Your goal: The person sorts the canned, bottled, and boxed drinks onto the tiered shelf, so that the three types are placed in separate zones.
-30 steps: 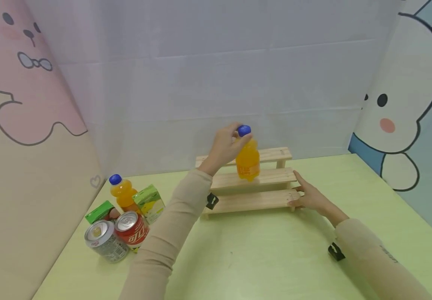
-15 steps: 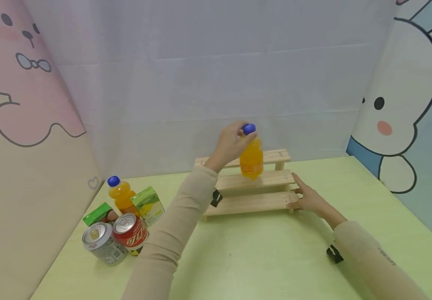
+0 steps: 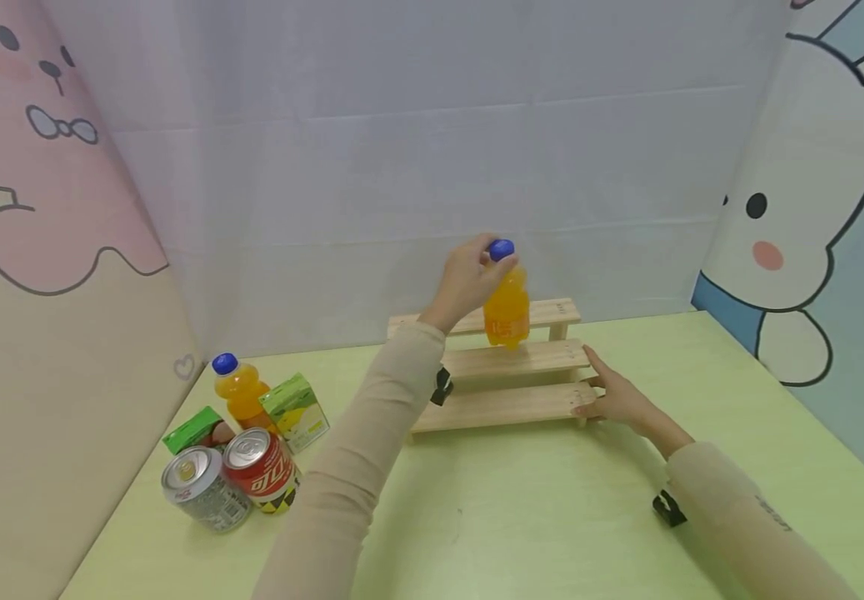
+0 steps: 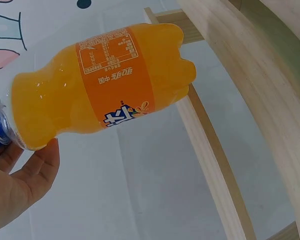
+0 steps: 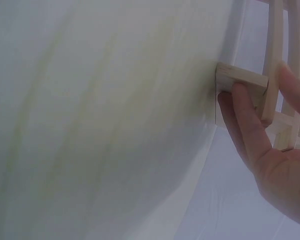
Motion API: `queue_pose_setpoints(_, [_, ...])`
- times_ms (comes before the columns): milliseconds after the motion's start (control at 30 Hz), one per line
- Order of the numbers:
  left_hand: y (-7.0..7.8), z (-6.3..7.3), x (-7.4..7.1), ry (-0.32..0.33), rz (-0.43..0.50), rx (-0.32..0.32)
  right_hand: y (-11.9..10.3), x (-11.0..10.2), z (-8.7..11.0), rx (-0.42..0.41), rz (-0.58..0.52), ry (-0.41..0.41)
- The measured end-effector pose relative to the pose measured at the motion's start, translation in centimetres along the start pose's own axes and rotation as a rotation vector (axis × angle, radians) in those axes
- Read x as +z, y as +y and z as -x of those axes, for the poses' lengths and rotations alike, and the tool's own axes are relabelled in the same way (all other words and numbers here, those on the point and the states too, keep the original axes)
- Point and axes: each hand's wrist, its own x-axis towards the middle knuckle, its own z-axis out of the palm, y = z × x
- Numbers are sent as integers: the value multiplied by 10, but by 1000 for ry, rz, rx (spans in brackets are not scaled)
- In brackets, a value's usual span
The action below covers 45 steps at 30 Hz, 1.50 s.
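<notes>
In the head view my left hand point(image 3: 469, 279) pinches a bottle of orange soda point(image 3: 506, 312) at its blue cap and neck. The bottle hangs upright, its base above the middle step of a three-tier wooden rack point(image 3: 521, 358). In the left wrist view the soda's orange label point(image 4: 115, 75) shows, with the rack's slats point(image 4: 255, 90) past its base. My right hand point(image 3: 622, 398) grips the rack's right end. Up close in the right wrist view, the right hand's fingers point(image 5: 250, 120) lie against the end block of the lowest step, the thumb on a higher slat.
At the left of the pale green table point(image 3: 506, 508) stand a second orange soda bottle point(image 3: 240, 392), a green drink carton point(image 3: 297, 412), a red can point(image 3: 261, 467), a silver can point(image 3: 205, 487) and a green-topped carton point(image 3: 197, 429). A white curtain point(image 3: 432, 167) hangs behind the rack.
My left hand has carried the soda bottle a little to the right along the rack, then slightly up. The right hand keeps its grip on the rack's end.
</notes>
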Motion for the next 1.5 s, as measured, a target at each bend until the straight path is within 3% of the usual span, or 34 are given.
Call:
queue_pose_setpoints(633, [1, -21, 9, -12, -29, -14, -1, 0, 1, 1, -6, 6])
queue_pose_setpoints(933, [1, -31, 11, -23, -5, -95, 0, 1, 0, 0, -14, 10])
queue_pose_setpoints(1500, [-5, -43, 16, 6, 21, -128, -2, 1, 3, -3, -31, 4])
